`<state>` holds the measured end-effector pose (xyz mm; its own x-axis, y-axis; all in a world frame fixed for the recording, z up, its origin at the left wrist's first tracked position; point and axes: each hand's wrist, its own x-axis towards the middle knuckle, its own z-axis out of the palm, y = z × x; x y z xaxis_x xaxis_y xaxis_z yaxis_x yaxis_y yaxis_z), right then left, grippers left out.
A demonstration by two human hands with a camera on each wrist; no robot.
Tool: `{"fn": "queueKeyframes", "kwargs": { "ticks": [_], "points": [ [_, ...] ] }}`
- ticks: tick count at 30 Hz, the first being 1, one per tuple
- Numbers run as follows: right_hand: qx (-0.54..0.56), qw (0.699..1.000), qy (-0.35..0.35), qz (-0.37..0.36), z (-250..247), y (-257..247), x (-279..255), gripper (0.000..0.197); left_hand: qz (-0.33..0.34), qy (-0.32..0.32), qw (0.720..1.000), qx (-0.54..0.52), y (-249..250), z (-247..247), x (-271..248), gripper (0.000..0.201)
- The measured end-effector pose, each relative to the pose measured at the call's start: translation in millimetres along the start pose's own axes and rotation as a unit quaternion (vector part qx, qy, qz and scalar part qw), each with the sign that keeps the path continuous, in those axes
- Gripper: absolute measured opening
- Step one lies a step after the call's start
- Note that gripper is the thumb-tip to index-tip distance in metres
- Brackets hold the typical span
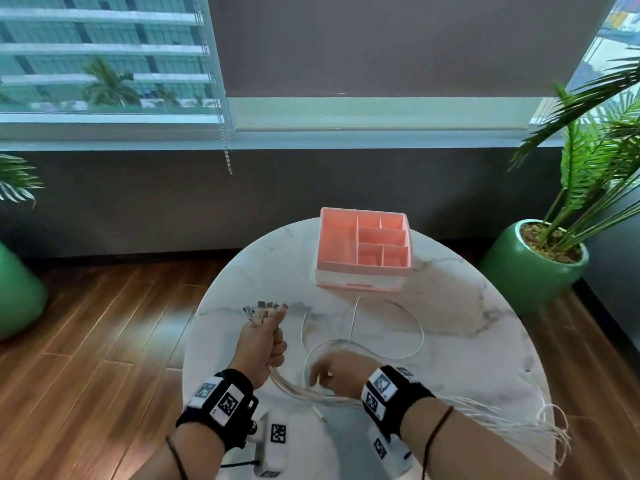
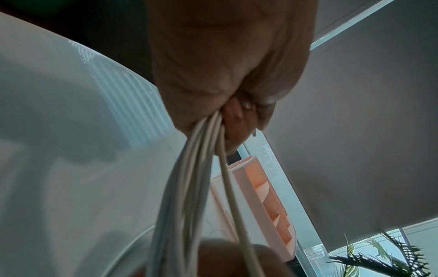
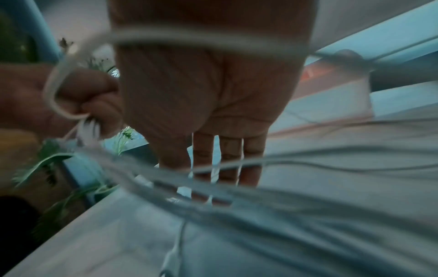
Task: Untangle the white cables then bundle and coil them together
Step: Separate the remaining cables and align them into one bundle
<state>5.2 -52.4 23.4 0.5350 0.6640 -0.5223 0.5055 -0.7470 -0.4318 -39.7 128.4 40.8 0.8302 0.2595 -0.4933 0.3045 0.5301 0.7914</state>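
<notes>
My left hand (image 1: 265,341) is a fist around a bundle of white cables (image 1: 304,393), whose metal plug ends (image 1: 265,309) fan out above the thumb. In the left wrist view the strands (image 2: 189,187) hang out of the fist (image 2: 225,75). From there the bundle runs right across the marble table, under my right hand (image 1: 332,374), and trails over the right edge (image 1: 540,427). In the right wrist view my right hand (image 3: 208,93) is flat, with straight, spread fingers (image 3: 227,159) against the blurred strands (image 3: 308,206). One loose cable (image 1: 384,327) lies looped on the table.
A pink divided organiser (image 1: 363,251) stands at the back of the round marble table (image 1: 467,323). A potted palm in a green pot (image 1: 533,268) stands on the wooden floor at right, another green pot (image 1: 17,292) at left. A window wall lies beyond.
</notes>
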Motion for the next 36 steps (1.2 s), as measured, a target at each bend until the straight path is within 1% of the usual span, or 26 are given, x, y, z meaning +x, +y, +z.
{"fn": "queueKeyframes", "kwargs": {
  "ticks": [2, 3, 5, 7, 9, 11, 14, 15, 17, 18, 19, 21, 22, 23, 24, 25, 27, 29, 30, 33, 36],
  "points": [
    [-0.02, 0.997, -0.074, 0.009, 15.3, -7.7, 7.3, 0.041, -0.01, 0.0, 1.0, 0.008, -4.3, 0.2, -2.1, 0.042],
    [-0.029, 0.995, -0.097, 0.011, 21.2, -10.0, 11.1, 0.041, -0.012, 0.001, 1.0, 0.01, -6.0, -1.7, -3.1, 0.043],
    [-0.047, 0.992, -0.115, 0.013, 26.0, -11.6, 12.8, 0.036, -0.011, 0.003, 1.0, 0.011, -7.8, -5.8, -4.2, 0.043],
    [-0.065, 0.993, -0.099, 0.025, 24.9, -7.0, 10.4, 0.03, -0.012, 0.007, 1.0, 0.009, -7.6, -10.5, -4.5, 0.042],
    [-0.094, 0.992, -0.065, 0.044, 20.7, 3.6, 5.8, 0.023, -0.013, 0.009, 1.0, 0.007, -6.2, -13.0, -3.4, 0.041],
    [-0.109, 0.991, -0.046, 0.059, 16.7, 17.1, 0.6, 0.022, -0.01, 0.008, 1.0, 0.007, -4.0, -12.5, -2.0, 0.041],
    [-0.084, 0.994, -0.025, 0.065, 15.8, 38.3, -6.8, 0.022, -0.007, 0.004, 1.0, 0.017, -1.8, -7.8, 0.1, 0.042],
    [-0.072, 0.996, -0.007, 0.059, 14.6, 43.9, -9.4, 0.021, -0.004, 0.002, 1.0, 0.02, -1.3, -5.7, 0.5, 0.042],
    [-0.025, 0.997, 0.058, 0.048, 4.1, 51.8, -14.4, 0.016, 0.004, -0.004, 1.0, 0.026, 1.0, -1.1, 1.1, 0.042],
    [0.017, 0.993, 0.111, 0.036, -5.1, 54.8, -16.7, 0.013, 0.008, -0.008, 0.999, 0.03, 2.9, 1.6, 1.1, 0.042],
    [0.06, 0.982, 0.179, 0.017, -16.1, 56.1, -18.5, 0.011, 0.014, -0.011, 0.999, 0.035, 4.8, 4.3, 1.4, 0.041],
    [0.112, 0.939, 0.325, -0.013, -42.0, 55.5, -20.6, 0.012, 0.024, -0.019, 0.999, 0.045, 7.6, 11.0, 2.2, 0.039],
    [0.134, 0.914, 0.383, -0.019, -56.1, 52.7, -21.8, 0.012, 0.029, -0.025, 0.998, 0.049, 8.7, 15.1, 2.4, 0.039],
    [0.163, 0.889, 0.427, -0.025, -70.4, 47.4, -24.0, 0.011, 0.036, -0.032, 0.998, 0.052, 9.8, 19.2, 2.6, 0.04],
    [0.199, 0.866, 0.457, -0.033, -83.6, 41.4, -25.5, 0.01, 0.044, -0.039, 0.997, 0.052, 11.2, 23.9, 2.3, 0.041],
    [0.241, 0.847, 0.471, -0.047, -95.5, 32.9, -28.6, 0.008, 0.055, -0.048, 0.996, 0.051, 13.2, 29.0, 1.5, 0.041],
    [0.334, 0.823, 0.452, -0.09, -111.1, 13.9, -34.6, 0.007, 0.078, -0.069, 0.994, 0.044, 18.5, 39.9, -1.6, 0.039],
    [0.399, 0.811, 0.407, -0.133, -115.5, -3.7, -39.1, 0.006, 0.101, -0.09, 0.99, 0.041, 24.0, 50.8, -5.8, 0.038],
    [0.421, 0.807, 0.389, -0.143, -113.6, -10.7, -38.8, 0.007, 0.112, -0.099, 0.988, 0.04, 25.9, 55.8, -7.3, 0.038],
    [0.443, 0.808, 0.366, -0.131, -101.2, -26.0, -31.0, 0.009, 0.146, -0.117, 0.981, 0.048, 27.0, 68.7, -10.3, 0.034],
    [0.431, 0.814, 0.372, -0.113, -86.0, -31.9, -18.2, 0.017, 0.182, -0.125, 0.973, 0.071, 25.6, 79.0, -12.8, 0.039]
  ]
}}
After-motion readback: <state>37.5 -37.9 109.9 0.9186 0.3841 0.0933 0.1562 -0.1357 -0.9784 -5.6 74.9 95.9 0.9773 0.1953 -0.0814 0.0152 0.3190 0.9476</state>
